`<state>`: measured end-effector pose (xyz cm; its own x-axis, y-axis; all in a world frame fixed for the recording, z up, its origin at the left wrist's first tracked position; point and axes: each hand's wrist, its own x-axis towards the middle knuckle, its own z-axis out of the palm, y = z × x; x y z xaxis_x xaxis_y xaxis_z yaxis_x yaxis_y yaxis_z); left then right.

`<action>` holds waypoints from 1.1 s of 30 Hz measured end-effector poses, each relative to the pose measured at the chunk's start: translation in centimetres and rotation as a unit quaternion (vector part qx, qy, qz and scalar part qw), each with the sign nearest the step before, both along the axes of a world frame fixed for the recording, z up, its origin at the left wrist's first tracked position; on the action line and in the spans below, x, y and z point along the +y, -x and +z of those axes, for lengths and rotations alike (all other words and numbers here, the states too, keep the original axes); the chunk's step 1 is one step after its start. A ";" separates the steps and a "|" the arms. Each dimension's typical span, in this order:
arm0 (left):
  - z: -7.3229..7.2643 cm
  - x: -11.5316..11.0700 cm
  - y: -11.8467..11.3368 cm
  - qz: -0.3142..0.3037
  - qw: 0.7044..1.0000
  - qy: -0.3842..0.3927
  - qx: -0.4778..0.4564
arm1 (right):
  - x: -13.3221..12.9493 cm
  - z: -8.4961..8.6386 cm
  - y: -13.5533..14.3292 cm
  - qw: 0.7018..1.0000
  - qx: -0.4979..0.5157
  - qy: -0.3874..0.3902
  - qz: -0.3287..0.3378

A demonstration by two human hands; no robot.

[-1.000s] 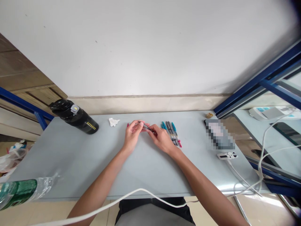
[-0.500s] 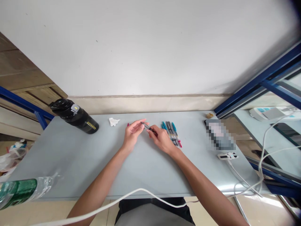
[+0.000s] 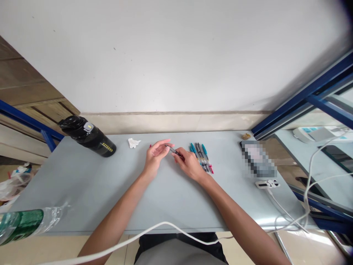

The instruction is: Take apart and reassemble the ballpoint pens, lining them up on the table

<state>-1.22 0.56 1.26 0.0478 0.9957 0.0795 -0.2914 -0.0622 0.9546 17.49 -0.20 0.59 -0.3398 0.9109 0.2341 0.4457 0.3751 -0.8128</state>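
A dark grey pen (image 3: pixel 173 150) is held between my two hands above the grey table (image 3: pixel 176 195). My left hand (image 3: pixel 156 154) has its thumb and fingers closed on the pen's left end. My right hand (image 3: pixel 188 160) grips the pen's other end, its fingers curled round it. Just right of my right hand, several pens (image 3: pixel 200 154) lie side by side, with teal and dark caps and a pink tip at the near end. A small pink tip (image 3: pixel 150 146) shows behind my left hand; the rest of it is hidden.
A black bottle (image 3: pixel 91 137) and crumpled tissue (image 3: pixel 134 143) are at the back left, a clear green bottle (image 3: pixel 27 223) at the front left. A blurred phone (image 3: pixel 258 159) and white device (image 3: pixel 267 184) lie right. A white cable (image 3: pixel 165 223) crosses the front.
Both hands keep almost the same place and hold on the pen. The fingers of my right hand have shifted slightly on it. The other objects have not moved.
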 end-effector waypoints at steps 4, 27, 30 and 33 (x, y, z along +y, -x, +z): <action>-0.1 0.0 -0.2 0.032 0.999 0.022 0.005 | -0.1 0.0 0.1 1.000 -0.002 -0.002 -0.003; -0.5 0.2 0.0 -0.006 0.999 0.039 -0.032 | 0.3 -0.6 -0.3 1.000 -0.005 -0.027 -0.010; -1.1 0.3 -0.1 0.027 0.998 0.060 -0.018 | 0.3 -0.6 -0.3 0.999 -0.001 -0.033 -0.021; -1.4 0.5 0.1 0.022 0.998 0.063 -0.019 | 0.4 -0.5 -0.3 1.000 0.009 -0.024 -0.014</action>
<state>-1.33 1.10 -0.11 0.0028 0.9990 -0.0454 -0.3274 0.0438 0.9439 17.78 0.20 0.05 -0.3094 0.9078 0.2831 0.4429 0.4010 -0.8019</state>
